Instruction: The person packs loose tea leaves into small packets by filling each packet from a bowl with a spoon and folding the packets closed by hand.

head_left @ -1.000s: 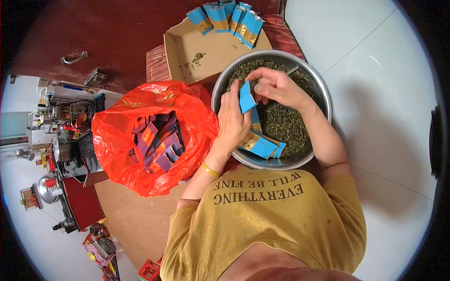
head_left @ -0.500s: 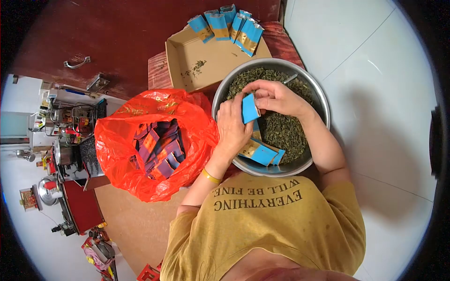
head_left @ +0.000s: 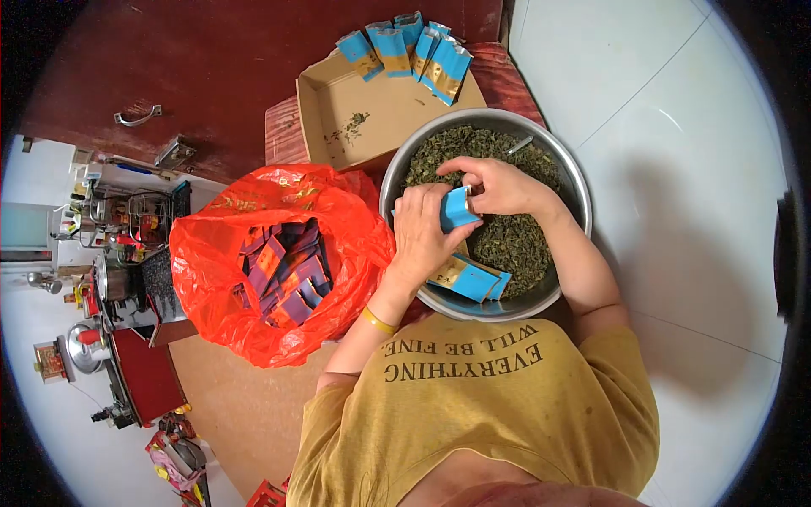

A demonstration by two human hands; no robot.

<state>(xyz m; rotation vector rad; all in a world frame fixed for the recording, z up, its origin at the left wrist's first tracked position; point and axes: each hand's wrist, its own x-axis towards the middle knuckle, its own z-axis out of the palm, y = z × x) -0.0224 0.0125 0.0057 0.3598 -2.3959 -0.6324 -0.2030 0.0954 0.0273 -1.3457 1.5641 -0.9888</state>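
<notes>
My left hand [head_left: 417, 230], with a yellow band at the wrist, grips a small blue packet [head_left: 456, 209] over the steel bowl [head_left: 581, 182]. At the packet's right edge, my right hand [head_left: 500, 188] has its thumb and bent fingers closed on the packet's end, while the index finger reaches out to the left. Dark green dried leaves [head_left: 517, 247] fill much of the bowl. Below my hands, blue and gold packets [head_left: 470, 279] lie inside the bowl near its lower rim. A metal handle [head_left: 520, 145] sticks out of the leaves at the upper right.
A cardboard tray [head_left: 393, 114] behind the bowl holds loose leaf bits, with several blue and gold packets [head_left: 445, 69] at its far edge. On the left stands an open red plastic bag [head_left: 207, 275] of purple and orange packets [head_left: 291, 275]. Red cabinet doors [head_left: 220, 68] rise behind.
The blue packet in my hands has turned and tilted, its end now toward the right. The fingers of my right hand have shifted slightly along that end.
</notes>
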